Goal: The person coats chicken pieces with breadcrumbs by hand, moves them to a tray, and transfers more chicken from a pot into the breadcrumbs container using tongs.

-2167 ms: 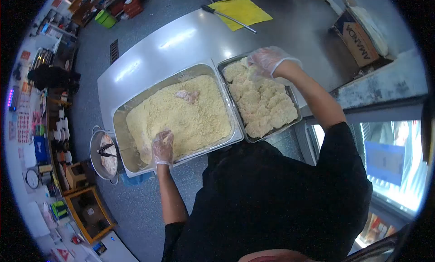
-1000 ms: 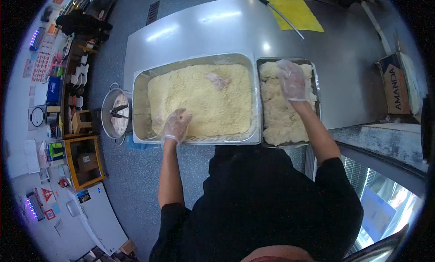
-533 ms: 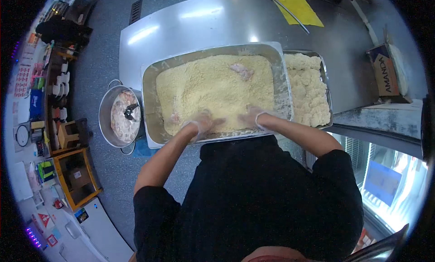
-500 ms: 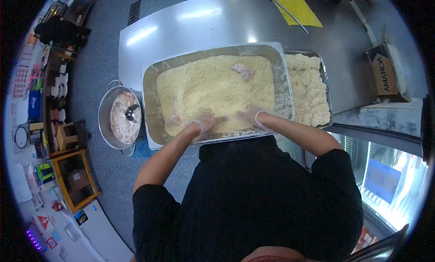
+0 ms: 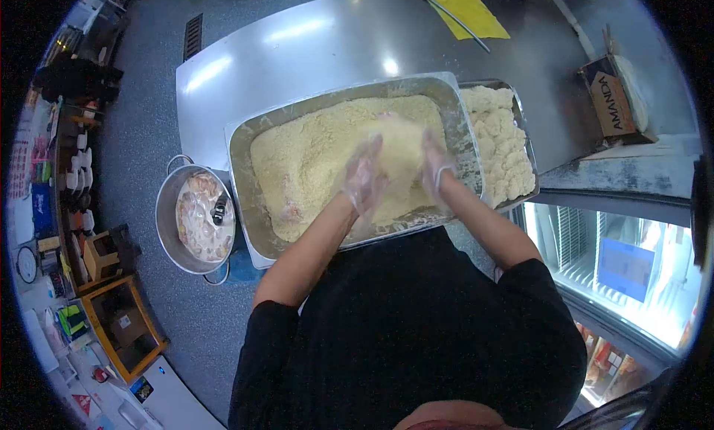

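Crumbs [image 5: 305, 158] lie in the metal tub [image 5: 467, 149], a pale blur of them between the gloved left hand [image 5: 364, 178] and right hand [image 5: 436, 168]. Both hands' fingers extend uncurled; blur hides whether crumbs touch them.

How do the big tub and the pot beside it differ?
The tub looks larger and is rectangular; the pot looks smaller and is round. The tub holds mostly loose yellowish crumbs; the pot holds wet-looking pieces and a black utensil. Both look metal and open-topped.

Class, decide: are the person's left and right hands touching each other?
Apart: the head view shows crumbs between the left hand and right hand.
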The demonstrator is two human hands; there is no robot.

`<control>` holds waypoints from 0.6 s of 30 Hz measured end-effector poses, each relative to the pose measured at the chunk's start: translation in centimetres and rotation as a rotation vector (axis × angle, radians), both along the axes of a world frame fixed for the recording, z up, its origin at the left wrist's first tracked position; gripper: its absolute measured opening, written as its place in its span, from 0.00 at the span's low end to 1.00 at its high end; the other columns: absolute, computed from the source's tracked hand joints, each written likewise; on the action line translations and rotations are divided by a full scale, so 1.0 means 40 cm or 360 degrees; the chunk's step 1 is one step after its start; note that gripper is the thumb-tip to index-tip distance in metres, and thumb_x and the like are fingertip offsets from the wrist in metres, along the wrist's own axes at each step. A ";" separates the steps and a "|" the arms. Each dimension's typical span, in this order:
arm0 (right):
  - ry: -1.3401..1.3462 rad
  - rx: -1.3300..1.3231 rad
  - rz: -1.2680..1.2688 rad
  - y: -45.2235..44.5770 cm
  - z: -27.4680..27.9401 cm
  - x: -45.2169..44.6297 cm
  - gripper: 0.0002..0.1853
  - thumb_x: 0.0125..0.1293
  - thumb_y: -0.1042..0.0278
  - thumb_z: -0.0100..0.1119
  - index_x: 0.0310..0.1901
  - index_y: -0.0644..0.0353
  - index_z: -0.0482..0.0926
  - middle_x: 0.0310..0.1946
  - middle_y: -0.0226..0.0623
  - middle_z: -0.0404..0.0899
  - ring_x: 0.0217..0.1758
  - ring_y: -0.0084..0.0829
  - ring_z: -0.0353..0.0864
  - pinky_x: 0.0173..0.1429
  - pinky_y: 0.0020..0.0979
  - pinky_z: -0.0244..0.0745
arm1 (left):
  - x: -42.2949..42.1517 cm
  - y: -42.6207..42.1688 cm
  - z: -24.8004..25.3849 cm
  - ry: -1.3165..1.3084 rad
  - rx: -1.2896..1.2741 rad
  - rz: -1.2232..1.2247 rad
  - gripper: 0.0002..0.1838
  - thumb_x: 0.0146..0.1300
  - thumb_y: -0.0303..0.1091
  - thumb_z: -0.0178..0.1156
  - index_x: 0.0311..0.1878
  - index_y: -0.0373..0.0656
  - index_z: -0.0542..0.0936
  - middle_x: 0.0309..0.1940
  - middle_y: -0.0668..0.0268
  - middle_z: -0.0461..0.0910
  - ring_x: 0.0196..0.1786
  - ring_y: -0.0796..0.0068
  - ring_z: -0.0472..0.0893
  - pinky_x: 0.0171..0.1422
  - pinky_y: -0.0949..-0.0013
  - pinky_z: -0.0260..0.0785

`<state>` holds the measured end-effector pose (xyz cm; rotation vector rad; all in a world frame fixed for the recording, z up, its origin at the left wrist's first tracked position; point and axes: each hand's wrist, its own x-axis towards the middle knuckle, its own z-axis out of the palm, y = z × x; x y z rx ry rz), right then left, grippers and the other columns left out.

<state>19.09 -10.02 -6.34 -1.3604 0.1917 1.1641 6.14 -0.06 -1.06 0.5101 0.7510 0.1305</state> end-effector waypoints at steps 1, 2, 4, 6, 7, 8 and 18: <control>-0.0330 -0.0082 0.0031 -0.005 -0.017 0.041 0.34 0.69 0.37 0.34 0.64 0.57 0.63 0.57 0.40 0.73 0.62 0.39 0.69 0.64 0.38 0.64 | 0.007 0.003 0.018 0.0074 0.0106 0.0112 0.23 0.66 0.47 0.52 0.60 0.44 0.70 0.52 0.62 0.76 0.52 0.63 0.77 0.57 0.57 0.68; -0.0330 -0.0075 0.0034 -0.021 -0.057 0.083 0.34 0.69 0.37 0.34 0.64 0.57 0.63 0.57 0.40 0.73 0.62 0.39 0.69 0.64 0.38 0.64 | 0.009 0.006 0.018 0.0075 0.0114 0.0116 0.23 0.66 0.47 0.52 0.60 0.44 0.70 0.52 0.62 0.76 0.52 0.63 0.77 0.57 0.57 0.68; -0.1257 -0.0441 0.0438 -0.047 -0.124 0.138 0.24 0.68 0.45 0.47 0.59 0.51 0.72 0.51 0.36 0.77 0.51 0.35 0.77 0.59 0.37 0.69 | 0.005 0.023 0.013 0.0468 0.0509 0.0244 0.21 0.66 0.43 0.51 0.60 0.46 0.69 0.52 0.62 0.76 0.49 0.66 0.78 0.57 0.61 0.70; -0.1359 -0.0459 0.0563 -0.073 -0.078 0.163 0.22 0.65 0.48 0.51 0.56 0.50 0.74 0.48 0.36 0.79 0.49 0.34 0.78 0.55 0.36 0.71 | -0.016 0.069 -0.127 0.0521 0.1512 -0.0049 0.22 0.66 0.42 0.51 0.62 0.47 0.68 0.54 0.61 0.74 0.52 0.67 0.76 0.57 0.60 0.69; -0.1470 -0.0481 0.0695 -0.084 -0.042 0.166 0.20 0.63 0.51 0.55 0.53 0.49 0.77 0.44 0.37 0.80 0.48 0.33 0.79 0.52 0.35 0.73 | -0.007 0.086 -0.133 0.0524 0.2502 -0.0368 0.24 0.65 0.41 0.51 0.64 0.48 0.67 0.57 0.60 0.72 0.55 0.68 0.75 0.58 0.59 0.69; -0.1464 -0.0477 0.0687 -0.091 -0.029 0.161 0.20 0.63 0.51 0.55 0.53 0.49 0.77 0.44 0.37 0.80 0.48 0.33 0.79 0.52 0.35 0.73 | 0.026 0.095 -0.142 0.0525 0.2508 -0.0377 0.24 0.65 0.41 0.51 0.64 0.48 0.67 0.57 0.60 0.72 0.55 0.68 0.75 0.58 0.59 0.69; -0.1510 -0.0503 0.0749 -0.148 0.016 0.100 0.21 0.53 0.60 0.64 0.51 0.49 0.79 0.32 0.39 0.83 0.36 0.33 0.82 0.44 0.34 0.76 | 0.240 0.011 -0.076 0.0696 0.3386 -0.1736 0.31 0.66 0.52 0.42 0.67 0.42 0.62 0.63 0.51 0.66 0.69 0.58 0.60 0.75 0.52 0.41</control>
